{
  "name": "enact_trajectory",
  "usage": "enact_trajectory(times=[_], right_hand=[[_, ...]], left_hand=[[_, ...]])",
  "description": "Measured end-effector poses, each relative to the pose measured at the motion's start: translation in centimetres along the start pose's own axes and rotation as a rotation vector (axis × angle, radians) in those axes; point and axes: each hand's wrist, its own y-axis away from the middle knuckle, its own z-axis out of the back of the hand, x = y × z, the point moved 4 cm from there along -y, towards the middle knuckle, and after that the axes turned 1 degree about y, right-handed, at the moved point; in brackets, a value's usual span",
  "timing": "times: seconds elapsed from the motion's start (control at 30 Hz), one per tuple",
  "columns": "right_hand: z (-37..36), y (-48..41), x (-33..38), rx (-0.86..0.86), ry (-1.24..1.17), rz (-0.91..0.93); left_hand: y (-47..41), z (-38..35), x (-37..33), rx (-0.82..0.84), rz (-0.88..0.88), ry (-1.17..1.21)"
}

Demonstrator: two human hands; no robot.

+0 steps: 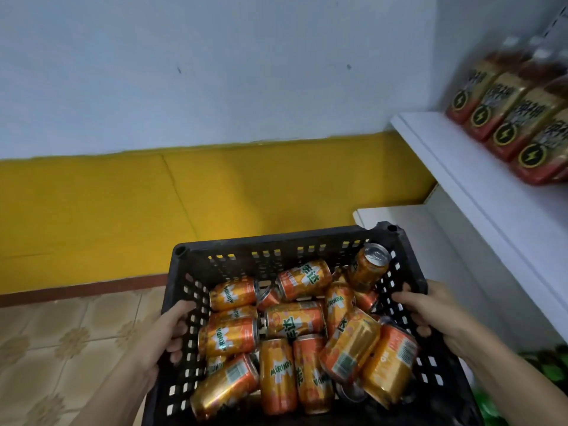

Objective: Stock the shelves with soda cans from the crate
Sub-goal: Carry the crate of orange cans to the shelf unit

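Black slatted crate point(307, 250) held above tiled floor, beside white shelf point(479, 179). Left hand point(172, 330) and right hand point(427, 315) curl over opposite side walls. Loose Mirinda cans point(292, 321) lie jumbled: load judged heavy, shifting; cans rigid, slick, dentable. Grasp each round mid-body.

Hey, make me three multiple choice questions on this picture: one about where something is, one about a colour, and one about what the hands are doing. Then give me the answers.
1. Where do the bottles with lightning-bolt labels stand?
A. on a cart
B. on the white shelf at the right
C. on a chair

2. What colour is the crate holding the soda cans?
A. black
B. blue
C. white

3. What are the hands doing?
A. both hang free
B. one lifts a can out
C. each grips a side wall of the crate

Answers:
1. B, the bottles stand in a row on that shelf.
2. A, its rim and slotted walls are black.
3. C, the left hand and the right hand curl their fingers around opposite walls.
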Motion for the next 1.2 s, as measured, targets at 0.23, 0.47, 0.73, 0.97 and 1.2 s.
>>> enact_trajectory(times=[0.23, 0.47, 0.73, 0.97, 1.2], right_hand=[[0.2, -4.3, 1.3, -0.037, -0.024, -0.044], [-3.6, -13.0, -0.3, -0.053, 0.013, -0.082], [-10.1, -30.5, -9.0, 0.0, 0.022, -0.087], [-15.8, -46.5, -20.3, -0.006, 0.043, 0.042], [-20.3, -56.2, -31.6, -0.041, 0.035, 0.124]], left_hand=[[-4.6, -2.4, -2.5, 0.003, 0.038, -0.053], [-15.3, -3.7, -2.0, 0.005, 0.069, -0.075], [-32.4, -6.1, 5.3, -0.029, 0.017, -0.05], [-49.0, -6.9, 17.9, -0.095, -0.084, -0.051], [-59.0, -8.4, 27.9, -0.213, -0.239, -0.117]])
